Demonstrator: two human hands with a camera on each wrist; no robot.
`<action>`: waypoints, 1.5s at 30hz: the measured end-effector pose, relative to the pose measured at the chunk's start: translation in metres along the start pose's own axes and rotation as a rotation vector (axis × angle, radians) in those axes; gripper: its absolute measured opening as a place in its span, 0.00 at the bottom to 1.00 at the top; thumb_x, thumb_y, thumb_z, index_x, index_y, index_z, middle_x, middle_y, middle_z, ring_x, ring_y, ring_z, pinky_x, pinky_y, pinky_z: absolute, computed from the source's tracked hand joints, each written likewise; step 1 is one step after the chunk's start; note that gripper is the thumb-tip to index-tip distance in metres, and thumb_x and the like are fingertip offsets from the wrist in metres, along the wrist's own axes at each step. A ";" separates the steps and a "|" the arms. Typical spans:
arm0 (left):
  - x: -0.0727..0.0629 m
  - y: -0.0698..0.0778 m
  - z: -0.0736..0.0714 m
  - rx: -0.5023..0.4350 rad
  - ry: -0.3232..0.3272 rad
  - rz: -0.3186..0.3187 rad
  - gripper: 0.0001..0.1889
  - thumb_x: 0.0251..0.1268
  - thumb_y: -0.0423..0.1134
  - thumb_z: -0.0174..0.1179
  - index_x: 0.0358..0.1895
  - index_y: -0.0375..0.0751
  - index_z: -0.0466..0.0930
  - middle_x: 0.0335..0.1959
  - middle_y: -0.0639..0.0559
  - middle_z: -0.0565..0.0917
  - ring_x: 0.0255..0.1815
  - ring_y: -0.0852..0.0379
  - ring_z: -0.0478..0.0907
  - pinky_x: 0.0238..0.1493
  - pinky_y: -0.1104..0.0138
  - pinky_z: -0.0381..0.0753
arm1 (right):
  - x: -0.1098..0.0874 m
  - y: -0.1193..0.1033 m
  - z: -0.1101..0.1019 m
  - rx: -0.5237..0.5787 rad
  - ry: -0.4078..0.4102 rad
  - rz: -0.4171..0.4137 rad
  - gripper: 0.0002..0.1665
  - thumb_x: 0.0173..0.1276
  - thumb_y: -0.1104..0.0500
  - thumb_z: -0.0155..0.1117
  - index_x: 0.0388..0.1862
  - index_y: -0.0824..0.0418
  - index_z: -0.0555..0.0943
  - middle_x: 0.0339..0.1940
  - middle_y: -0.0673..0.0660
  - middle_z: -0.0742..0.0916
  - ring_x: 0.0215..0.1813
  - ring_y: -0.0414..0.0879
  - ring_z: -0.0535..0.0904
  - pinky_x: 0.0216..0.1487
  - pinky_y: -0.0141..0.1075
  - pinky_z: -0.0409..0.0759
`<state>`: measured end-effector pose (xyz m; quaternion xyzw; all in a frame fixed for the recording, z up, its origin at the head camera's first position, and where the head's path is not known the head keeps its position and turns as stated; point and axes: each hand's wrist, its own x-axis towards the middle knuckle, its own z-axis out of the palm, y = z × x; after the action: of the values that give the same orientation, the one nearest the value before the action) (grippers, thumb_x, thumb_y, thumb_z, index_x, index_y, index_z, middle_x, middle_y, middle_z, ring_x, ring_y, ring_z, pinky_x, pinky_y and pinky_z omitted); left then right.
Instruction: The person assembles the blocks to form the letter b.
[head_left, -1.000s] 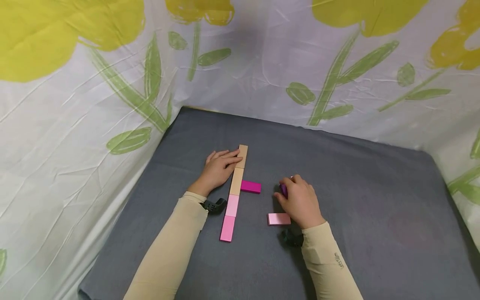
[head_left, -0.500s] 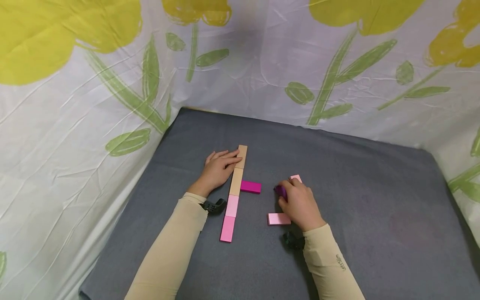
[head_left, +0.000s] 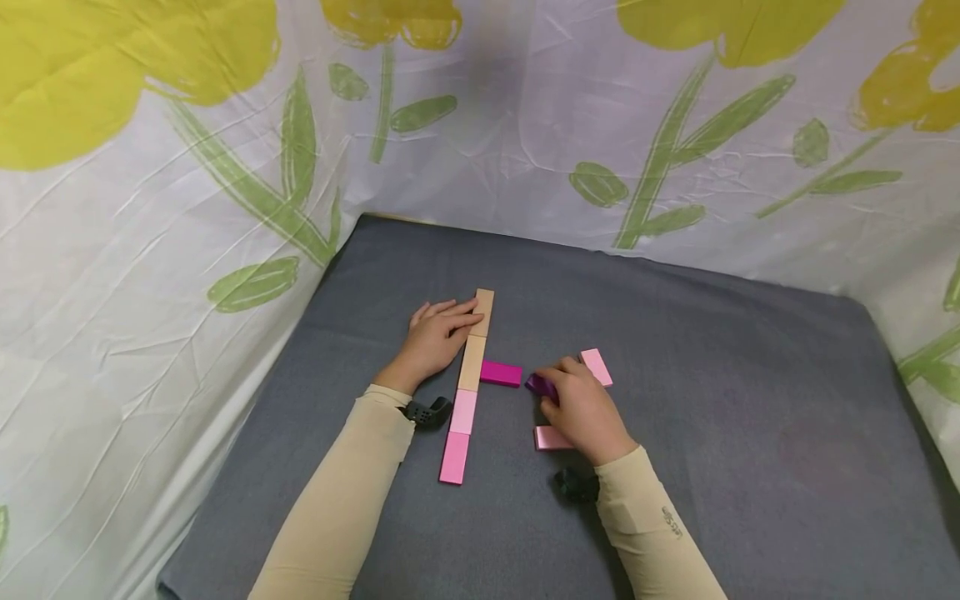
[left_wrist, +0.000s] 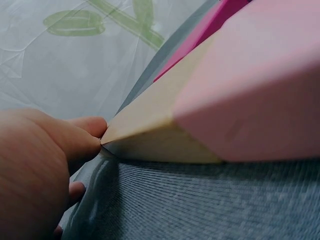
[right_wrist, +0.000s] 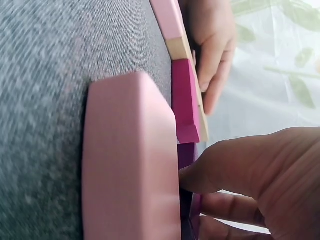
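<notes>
Two natural wood blocks [head_left: 472, 363] and two pink blocks [head_left: 455, 457] lie end to end in a line. My left hand [head_left: 434, 340] rests with its fingers on the far wood block [head_left: 484, 310]. A magenta block [head_left: 501, 373] juts to the right from the line's middle, at a right angle. My right hand [head_left: 586, 407] pinches a dark purple block [head_left: 539, 385] between thumb and fingers, just right of the magenta block's free end. In the right wrist view the purple block [right_wrist: 187, 154] is partly hidden by the thumb and a light pink block [right_wrist: 120, 160].
A light pink block [head_left: 596, 367] lies behind the right hand. Another pink block [head_left: 551, 437] sits in front of it, partly covered by the hand. The grey cloth [head_left: 712, 417] covers the table, and a flowered curtain [head_left: 525, 125] hangs behind its far edge.
My right hand has moved left with the purple block, toward the magenta block's end. The light pink block behind it has come into fuller view. My left hand has stayed put.
</notes>
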<state>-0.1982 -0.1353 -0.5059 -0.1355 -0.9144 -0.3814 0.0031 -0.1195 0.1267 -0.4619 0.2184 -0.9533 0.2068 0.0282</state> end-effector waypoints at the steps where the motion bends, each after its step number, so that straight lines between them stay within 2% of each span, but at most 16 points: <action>1: 0.000 0.000 0.000 -0.001 0.002 0.001 0.18 0.82 0.39 0.56 0.69 0.49 0.83 0.77 0.55 0.73 0.81 0.45 0.64 0.84 0.45 0.39 | 0.000 -0.001 0.001 0.002 -0.001 -0.001 0.18 0.59 0.69 0.74 0.51 0.67 0.89 0.40 0.58 0.86 0.40 0.50 0.79 0.41 0.43 0.82; 11: 0.001 -0.004 0.000 -0.007 0.012 0.008 0.18 0.82 0.40 0.56 0.69 0.50 0.83 0.77 0.56 0.73 0.81 0.45 0.64 0.84 0.44 0.39 | 0.002 -0.006 0.002 0.014 -0.003 -0.006 0.19 0.60 0.68 0.76 0.52 0.66 0.89 0.41 0.58 0.86 0.41 0.51 0.80 0.43 0.44 0.82; 22: -0.001 -0.003 -0.001 -0.001 0.013 -0.003 0.18 0.82 0.40 0.57 0.68 0.50 0.84 0.77 0.56 0.74 0.81 0.45 0.64 0.84 0.44 0.39 | 0.002 -0.010 0.001 -0.004 -0.056 0.035 0.21 0.62 0.66 0.77 0.56 0.62 0.89 0.46 0.57 0.87 0.46 0.51 0.82 0.47 0.45 0.85; 29: 0.000 -0.002 -0.001 0.012 0.002 0.005 0.18 0.82 0.39 0.56 0.69 0.50 0.83 0.77 0.56 0.74 0.81 0.46 0.64 0.84 0.45 0.39 | -0.003 -0.006 -0.004 0.015 -0.057 0.045 0.24 0.64 0.61 0.78 0.59 0.62 0.87 0.48 0.58 0.86 0.50 0.52 0.82 0.50 0.47 0.86; 32: 0.001 -0.001 0.000 0.015 -0.001 0.009 0.18 0.82 0.40 0.56 0.69 0.50 0.83 0.77 0.56 0.73 0.81 0.46 0.64 0.84 0.45 0.40 | -0.008 -0.004 -0.009 0.013 -0.013 0.037 0.24 0.63 0.60 0.78 0.58 0.62 0.87 0.47 0.58 0.86 0.49 0.53 0.82 0.50 0.48 0.85; 37: 0.001 0.001 -0.001 0.004 0.003 -0.003 0.18 0.82 0.40 0.56 0.68 0.49 0.83 0.77 0.56 0.74 0.81 0.46 0.64 0.84 0.45 0.40 | -0.024 -0.006 -0.014 0.018 0.042 0.031 0.19 0.62 0.61 0.79 0.51 0.64 0.89 0.42 0.58 0.86 0.44 0.52 0.80 0.46 0.48 0.81; 40: 0.001 0.001 -0.001 -0.004 -0.001 -0.004 0.18 0.83 0.40 0.56 0.68 0.49 0.83 0.77 0.56 0.74 0.81 0.46 0.64 0.84 0.46 0.39 | -0.038 -0.010 -0.016 0.021 0.038 0.057 0.17 0.61 0.60 0.81 0.47 0.64 0.89 0.40 0.57 0.85 0.42 0.51 0.80 0.45 0.47 0.81; 45: 0.000 0.000 -0.001 -0.002 0.003 -0.003 0.18 0.82 0.40 0.56 0.68 0.49 0.83 0.77 0.56 0.74 0.81 0.46 0.64 0.84 0.46 0.39 | -0.055 -0.013 -0.017 0.004 0.026 0.031 0.17 0.58 0.60 0.83 0.45 0.63 0.90 0.41 0.55 0.86 0.43 0.51 0.81 0.45 0.46 0.83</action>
<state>-0.1983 -0.1354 -0.5052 -0.1337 -0.9143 -0.3824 0.0041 -0.0646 0.1454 -0.4496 0.2007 -0.9558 0.2117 0.0369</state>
